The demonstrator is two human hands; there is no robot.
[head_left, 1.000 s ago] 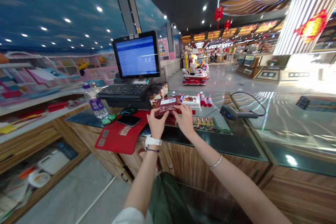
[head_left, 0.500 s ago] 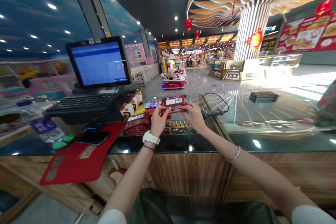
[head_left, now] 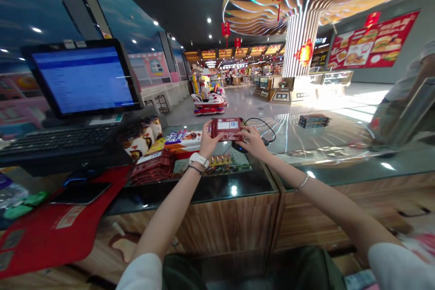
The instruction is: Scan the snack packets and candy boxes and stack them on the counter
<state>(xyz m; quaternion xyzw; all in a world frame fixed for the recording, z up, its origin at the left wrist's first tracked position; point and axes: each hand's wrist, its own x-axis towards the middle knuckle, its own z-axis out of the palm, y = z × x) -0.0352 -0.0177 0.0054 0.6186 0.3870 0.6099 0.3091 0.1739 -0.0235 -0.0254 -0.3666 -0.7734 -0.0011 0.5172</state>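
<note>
Between both hands is a dark red snack packet [head_left: 227, 129], held up above the glass counter with its white label and barcode facing me. My left hand [head_left: 208, 141], with a white watch on the wrist, pinches its left end. My right hand [head_left: 253, 143] grips the right end, fingers closed on the edge. Just below the packet lies a black device [head_left: 239, 147], partly hidden, close to a looped black cable [head_left: 272, 127]. Left of my left wrist, similar dark red packets [head_left: 152, 166] lie in a pile on the counter.
Boxed and bagged snacks [head_left: 183, 140] stand behind the pile. At left are a monitor [head_left: 83, 81], a keyboard [head_left: 64, 142] and a phone [head_left: 81, 193] on a red mat [head_left: 76, 231]. Stacked boxes [head_left: 314, 121] lie on the right counter; a blurred person [head_left: 403, 86] stands beyond.
My view has turned right, so the monitor and mat sit further left. Both hands still hold the packet, which has moved right, away from the pile. More of the person at right shows.
</note>
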